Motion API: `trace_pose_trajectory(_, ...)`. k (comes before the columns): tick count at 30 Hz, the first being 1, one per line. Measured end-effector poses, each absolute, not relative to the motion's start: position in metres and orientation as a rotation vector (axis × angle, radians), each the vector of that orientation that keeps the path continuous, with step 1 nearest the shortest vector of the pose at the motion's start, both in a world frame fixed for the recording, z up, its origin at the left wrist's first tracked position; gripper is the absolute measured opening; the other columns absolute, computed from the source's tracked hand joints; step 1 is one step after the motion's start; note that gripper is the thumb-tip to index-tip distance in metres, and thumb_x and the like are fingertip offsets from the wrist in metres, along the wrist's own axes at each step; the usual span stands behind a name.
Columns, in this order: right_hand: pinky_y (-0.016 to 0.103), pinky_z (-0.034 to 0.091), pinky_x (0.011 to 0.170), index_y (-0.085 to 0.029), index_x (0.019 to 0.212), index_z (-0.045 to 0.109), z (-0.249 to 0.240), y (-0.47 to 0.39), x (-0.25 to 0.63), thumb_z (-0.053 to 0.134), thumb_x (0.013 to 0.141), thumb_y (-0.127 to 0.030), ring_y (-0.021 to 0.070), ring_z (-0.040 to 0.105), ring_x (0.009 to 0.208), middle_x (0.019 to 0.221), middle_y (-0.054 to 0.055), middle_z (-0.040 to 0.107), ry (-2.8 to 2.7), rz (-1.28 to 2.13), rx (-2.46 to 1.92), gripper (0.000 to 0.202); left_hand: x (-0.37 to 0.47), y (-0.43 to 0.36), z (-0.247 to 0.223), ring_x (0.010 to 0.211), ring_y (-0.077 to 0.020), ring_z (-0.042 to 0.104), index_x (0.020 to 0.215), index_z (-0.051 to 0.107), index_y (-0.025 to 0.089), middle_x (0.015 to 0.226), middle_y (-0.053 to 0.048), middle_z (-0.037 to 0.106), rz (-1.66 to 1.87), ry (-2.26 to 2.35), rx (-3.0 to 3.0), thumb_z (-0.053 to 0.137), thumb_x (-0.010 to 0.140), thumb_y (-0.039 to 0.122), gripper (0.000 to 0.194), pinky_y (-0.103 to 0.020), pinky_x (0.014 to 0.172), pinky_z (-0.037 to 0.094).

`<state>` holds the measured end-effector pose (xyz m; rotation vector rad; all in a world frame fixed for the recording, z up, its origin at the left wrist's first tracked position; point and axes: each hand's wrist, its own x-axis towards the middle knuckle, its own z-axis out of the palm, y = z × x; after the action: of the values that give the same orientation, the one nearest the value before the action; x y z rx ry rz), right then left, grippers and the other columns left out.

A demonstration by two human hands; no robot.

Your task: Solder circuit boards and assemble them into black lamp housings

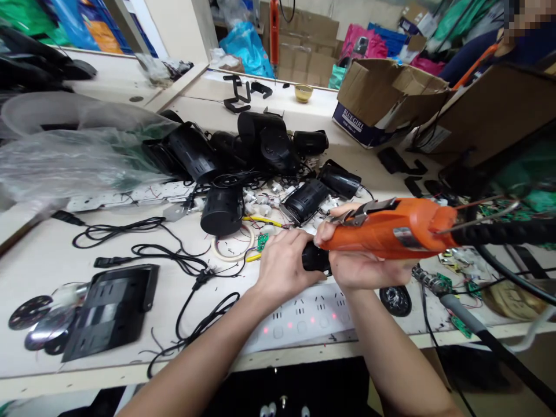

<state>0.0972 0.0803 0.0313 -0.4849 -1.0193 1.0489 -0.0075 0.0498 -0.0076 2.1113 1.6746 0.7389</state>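
Note:
My right hand (369,273) is wrapped around an orange electric screwdriver (382,229), which lies roughly level with its thick black cable trailing off to the right. The tool's tip is hidden from me. In my left hand (280,260) is a small black plastic housing (313,258), gripped close to the table and partly covered by my fingers. Both hands meet at this part, above a white power strip (284,318) with glowing red lights. Just left of them lie a green circuit board (263,241) and a ring of tape (216,250).
Black cylindrical housings (221,211) are heaped beyond my hands. Black power cords (143,249) and a flat black panel (115,307) lie at left. A soldering iron (460,313) and circuit boards are at right. A cardboard box (386,87) stands behind; another person is partly visible upper right.

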Motion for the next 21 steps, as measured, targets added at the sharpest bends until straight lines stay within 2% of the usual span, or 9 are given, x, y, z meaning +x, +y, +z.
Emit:
trace_pose_trajectory(6, 0.034, 0.050, 0.043, -0.021, 0.087, 0.066, 0.046, 0.082, 0.109, 0.049, 0.071, -0.077, 0.0182, 0.056, 0.046, 0.064, 0.002, 0.061, -1.011, 1.128, -0.454, 0.061, -0.008, 0.046, -0.001, 0.107, -0.0313, 0.059, 0.109, 0.065, 0.021, 0.114, -0.008, 0.068, 0.750, 1.639, 2.115, 0.083, 0.062, 0.044, 0.056, -0.046, 0.093, 0.045)
trace_pose_trajectory(9, 0.036, 0.050, 0.046, -0.021, 0.091, 0.068, 0.066, 0.072, 0.115, 0.052, 0.067, -0.080, 0.0206, 0.058, 0.051, 0.063, 0.002, 0.061, -1.083, 1.121, -0.456, 0.066, -0.019, 0.039, 0.006, 0.123, -0.0352, 0.051, 0.124, 0.060, 0.024, 0.135, -0.010, 0.058, 0.664, 1.589, 2.098, 0.084, 0.062, 0.046, 0.070, -0.053, 0.101, 0.040)
trace_pose_trajectory(12, 0.039, 0.051, 0.052, -0.024, 0.091, 0.068, 0.081, 0.059, 0.108, 0.057, 0.061, -0.084, 0.0215, 0.057, 0.052, 0.062, 0.002, 0.061, -1.121, 1.160, -0.480, 0.068, -0.039, 0.028, 0.007, 0.130, -0.0351, 0.045, 0.136, 0.048, 0.024, 0.144, -0.013, 0.048, 0.649, 1.561, 2.009, 0.085, 0.062, 0.036, 0.083, -0.052, 0.105, 0.039)
trace_pose_trajectory(14, 0.039, 0.050, 0.051, -0.025, 0.089, 0.068, 0.082, 0.053, 0.096, 0.057, 0.061, -0.083, 0.0207, 0.056, 0.050, 0.064, 0.001, 0.061, -1.095, 1.192, -0.466, 0.066, -0.051, 0.020, 0.004, 0.123, -0.0312, 0.052, 0.132, 0.048, 0.021, 0.132, -0.012, 0.056, 0.714, 1.564, 1.942, 0.081, 0.066, 0.026, 0.074, -0.047, 0.102, 0.043)
trace_pose_trajectory(17, 0.037, 0.048, 0.049, -0.025, 0.090, 0.067, 0.072, 0.051, 0.078, 0.051, 0.069, -0.079, 0.0199, 0.056, 0.050, 0.065, 0.001, 0.061, -1.054, 1.257, -0.417, 0.060, -0.058, 0.013, -0.005, 0.109, -0.0279, 0.059, 0.119, 0.053, 0.021, 0.114, -0.008, 0.062, 0.823, 1.571, 1.883, 0.076, 0.070, 0.022, 0.054, -0.044, 0.092, 0.049)
trace_pose_trajectory(21, 0.034, 0.047, 0.048, -0.023, 0.093, 0.068, 0.058, 0.055, 0.066, 0.053, 0.072, -0.073, 0.0178, 0.058, 0.052, 0.082, 0.004, 0.066, -0.986, 1.245, -0.383, 0.056, -0.057, 0.013, -0.012, 0.109, -0.0289, 0.061, 0.116, 0.051, 0.021, 0.115, -0.008, 0.063, 0.871, 1.572, 1.863, 0.078, 0.067, 0.021, 0.055, -0.045, 0.091, 0.050)
